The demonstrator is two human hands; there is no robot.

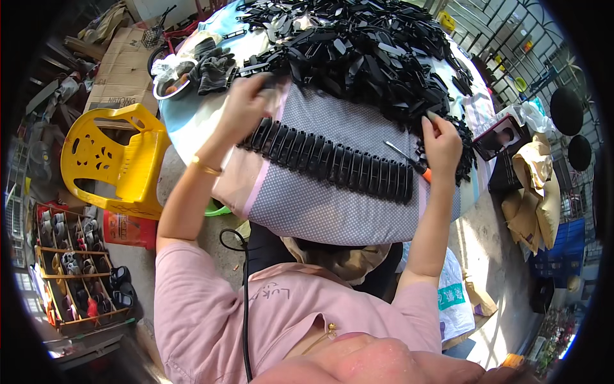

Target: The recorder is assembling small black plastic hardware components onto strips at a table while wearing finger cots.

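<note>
A row of black ribbed plastic pieces (329,160) lies side by side across the grey dotted cloth (300,208) in front of me. My left hand (246,105) is over the left end of this row, its fingers bent and smeared by motion. Something dark is at its fingertips, too blurred to name. At the right, my right hand (442,144) has its thumb and forefinger pinched together at the edge of a heap of long black plastic pieces (358,57). What it pinches, if anything, is hidden. A screwdriver (409,161) with an orange handle lies between the row and my right hand.
Smaller black parts (464,157) lie beyond my right hand, near a propped phone (497,137). Dark gloves (214,67) and a white bowl (173,86) sit at the table's far left. A yellow chair (118,160) stands left; a shoe rack (80,269) is lower left.
</note>
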